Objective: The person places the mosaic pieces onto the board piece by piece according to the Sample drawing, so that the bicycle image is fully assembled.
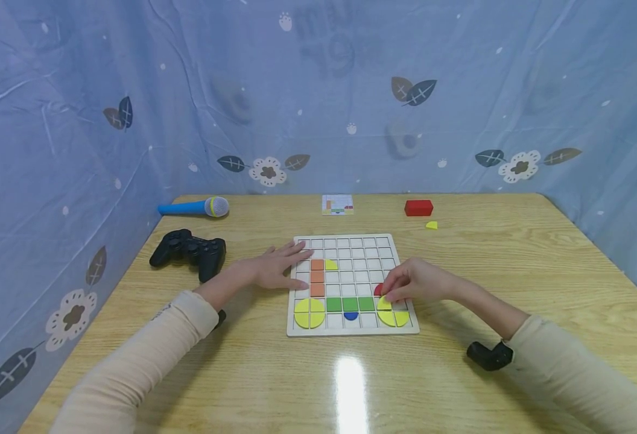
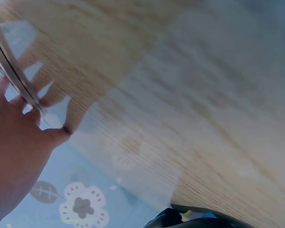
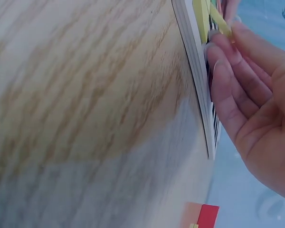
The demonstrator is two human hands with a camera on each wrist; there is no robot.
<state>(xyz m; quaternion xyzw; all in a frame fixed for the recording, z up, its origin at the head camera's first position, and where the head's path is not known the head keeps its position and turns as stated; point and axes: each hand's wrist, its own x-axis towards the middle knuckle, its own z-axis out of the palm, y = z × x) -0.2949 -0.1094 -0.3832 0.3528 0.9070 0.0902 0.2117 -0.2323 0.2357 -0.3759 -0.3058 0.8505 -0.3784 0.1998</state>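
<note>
A white grid board lies on the wooden table. My left hand rests at its left edge, fingers spread over the border. Above the lower right corner, my right hand pinches a yellow quarter-circle tile between thumb and finger; it stands tilted in the right wrist view. Below it are two yellow quarter tiles, and a red tile is partly hidden by the fingers. The board also carries a yellow circle, orange squares, green squares, a blue half-circle and a lone yellow quarter.
Behind the board lie a small pattern card, a red block and a loose yellow quarter tile. To the left are a blue toy microphone and a black game controller. A blue cloth hangs behind the table.
</note>
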